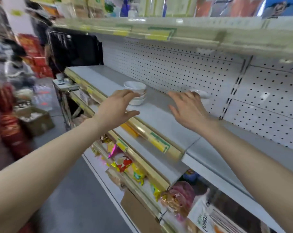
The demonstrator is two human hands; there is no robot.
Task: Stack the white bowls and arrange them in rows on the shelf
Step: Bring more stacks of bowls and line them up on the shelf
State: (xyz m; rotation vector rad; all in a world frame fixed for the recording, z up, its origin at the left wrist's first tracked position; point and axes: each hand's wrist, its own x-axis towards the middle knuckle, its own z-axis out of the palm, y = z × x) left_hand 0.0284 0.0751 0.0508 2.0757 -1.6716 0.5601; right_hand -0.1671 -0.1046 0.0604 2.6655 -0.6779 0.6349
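Note:
A short stack of white bowls (137,93) stands on the grey shelf (161,118), near its front edge. My left hand (118,107) is open just in front of the stack, its fingertips close to the bowls' near side; contact is unclear. Another white bowl (203,94) lies blurred further right by the pegboard. My right hand (188,109) hovers open in front of it, fingers spread, partly hiding it. Whether the fingers touch that bowl I cannot tell.
A white pegboard back wall (184,68) stands behind the shelf, and an upper shelf (176,31) with price tags hangs overhead. Snack packets (125,163) fill the lower shelves. People (16,64), red cartons and a cardboard box (35,120) crowd the aisle at left.

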